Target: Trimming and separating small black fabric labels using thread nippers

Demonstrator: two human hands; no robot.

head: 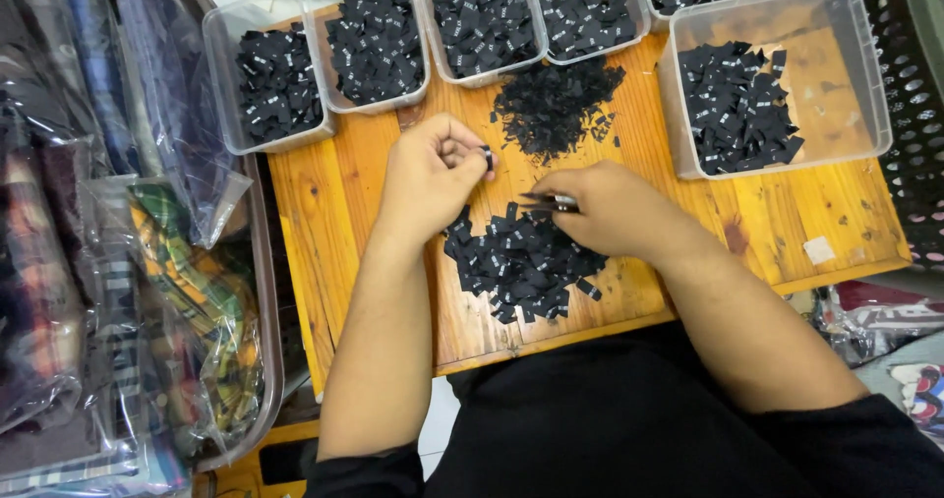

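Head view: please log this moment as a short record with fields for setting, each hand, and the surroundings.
setting: wooden table seen from above
left hand: left hand in a closed grip on a small black label, raised over the table
right hand: right hand pinching metal tweezers above the near pile of labels
far pile: smaller black scraps, loose on the wood
tubs: clear plastic tubs along the far edge, holding black labels
left side: bagged patterned fabric in a tray
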